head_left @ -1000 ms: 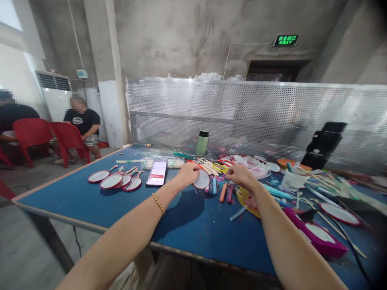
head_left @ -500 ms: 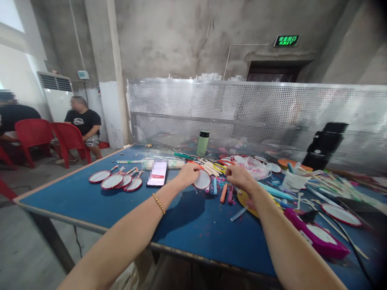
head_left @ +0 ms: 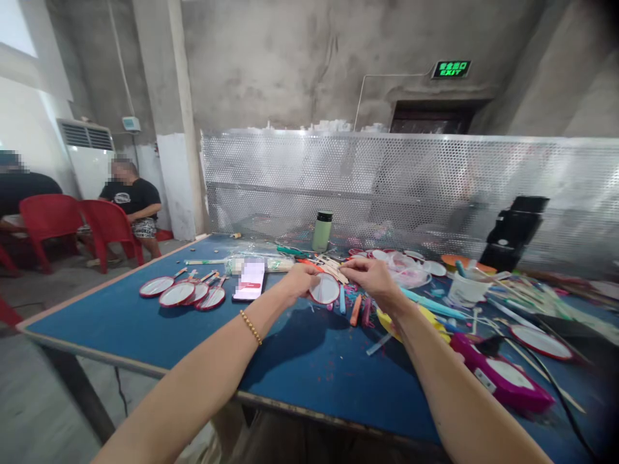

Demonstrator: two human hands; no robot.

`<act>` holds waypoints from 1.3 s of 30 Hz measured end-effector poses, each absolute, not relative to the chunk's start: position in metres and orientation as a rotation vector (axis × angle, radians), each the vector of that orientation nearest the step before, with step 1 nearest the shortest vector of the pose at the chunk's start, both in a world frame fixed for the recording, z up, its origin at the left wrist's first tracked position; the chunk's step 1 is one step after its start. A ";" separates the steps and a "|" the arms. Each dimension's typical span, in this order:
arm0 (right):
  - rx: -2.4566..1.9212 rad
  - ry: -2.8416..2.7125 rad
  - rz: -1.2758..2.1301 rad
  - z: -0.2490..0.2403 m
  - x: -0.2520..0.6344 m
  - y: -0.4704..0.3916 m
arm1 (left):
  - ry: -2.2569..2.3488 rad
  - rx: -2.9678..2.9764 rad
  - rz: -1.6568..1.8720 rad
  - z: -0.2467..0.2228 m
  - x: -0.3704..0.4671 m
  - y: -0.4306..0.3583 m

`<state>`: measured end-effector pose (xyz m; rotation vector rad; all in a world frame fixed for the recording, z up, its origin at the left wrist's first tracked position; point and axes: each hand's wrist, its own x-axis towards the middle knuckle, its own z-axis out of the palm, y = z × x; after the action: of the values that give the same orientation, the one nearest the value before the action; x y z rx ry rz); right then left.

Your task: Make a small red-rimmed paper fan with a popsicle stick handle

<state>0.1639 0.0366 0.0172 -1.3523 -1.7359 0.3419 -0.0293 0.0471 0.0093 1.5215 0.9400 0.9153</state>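
My left hand (head_left: pixel 300 283) is closed on the edge of a small round fan (head_left: pixel 325 288) with a white face and red rim, held above the table. Just right of it, my right hand (head_left: pixel 370 276) has thumb and forefinger pinched together beside some flat wooden sticks (head_left: pixel 333 269); whether anything is between the fingertips is too small to tell. Below the hands lie a blue stick (head_left: pixel 342 299), an orange stick (head_left: pixel 356 310) and a dark pink bundle (head_left: pixel 367 312). Partly under my right forearm is a yellow piece (head_left: pixel 394 322).
Several red-rimmed round fans (head_left: pixel 177 293) and a phone (head_left: pixel 249 281) lie on the left. A green bottle (head_left: pixel 322 232) stands at the back. To the right are a white cup (head_left: pixel 467 289) of tools, a magenta device (head_left: pixel 505 377) with a cable, and a perforated metal screen (head_left: pixel 271 174) behind.
My right hand has moved left, closer to the fan and the wooden sticks, and its fingers now reach out in a pinch. My left hand still holds the fan.
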 end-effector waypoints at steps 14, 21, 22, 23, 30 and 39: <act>-1.210 -1.671 0.615 0.010 0.156 0.040 | 0.874 1.518 0.813 0.012 -0.030 0.042; -1.200 -1.662 0.693 0.010 0.158 0.037 | 0.846 1.514 0.817 0.011 -0.031 0.041; -1.195 -1.675 0.709 0.010 0.158 0.036 | 0.812 1.503 0.819 0.010 -0.031 0.042; -1.191 -1.687 0.722 0.010 0.157 0.036 | 0.783 1.494 0.820 0.009 -0.031 0.042; -1.185 -1.754 0.683 0.013 0.157 0.033 | 0.840 1.498 0.842 0.007 -0.031 0.047; -1.426 -1.746 0.219 0.018 0.180 0.041 | 0.909 1.522 0.816 0.010 -0.032 0.044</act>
<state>0.1799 0.0411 0.0181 -1.4257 -1.7458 0.2192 -0.0319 0.0438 0.0098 1.5224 0.9087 0.8158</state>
